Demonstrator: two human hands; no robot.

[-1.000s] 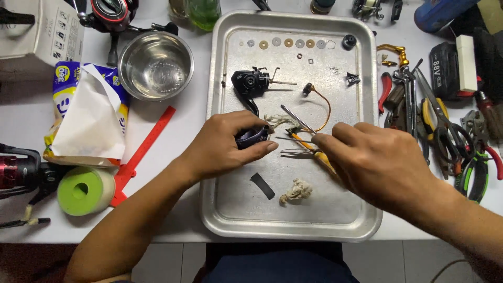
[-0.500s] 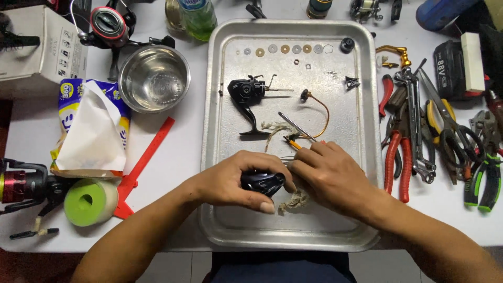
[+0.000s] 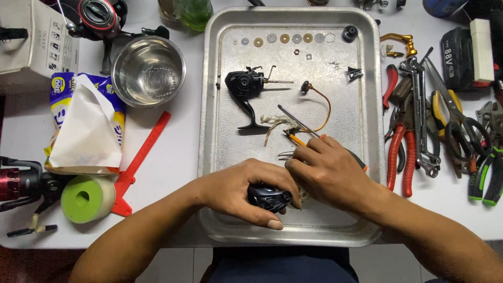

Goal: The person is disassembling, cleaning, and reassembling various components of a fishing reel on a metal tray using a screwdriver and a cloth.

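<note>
Black part [image 3: 268, 197] largely under hands [image 3: 246, 191]

A white table [image 3: 173, 173] holds everything. In the middle sits a big metal tray [image 3: 369, 131]. Left of it stands a shiny steel bowl [image 3: 148, 71]. Below the bowl lies a pack of tissues [image 3: 86, 126], and a red strip [image 3: 139, 160] lies between the pack and the tray. A green roll [image 3: 86, 198] sits near the front edge, touching the red strip. A red and black reel [image 3: 23, 183] lies at the far left. A white box [image 3: 36, 44] is in the back corner, with another reel [image 3: 99, 15] beside it. A green bottle [image 3: 194, 11] stands behind the tray. Right of the tray lie red pliers [image 3: 401, 152], a wrench [image 3: 419, 110], scissors [image 3: 461, 123] and a black battery [image 3: 463, 52].
</note>
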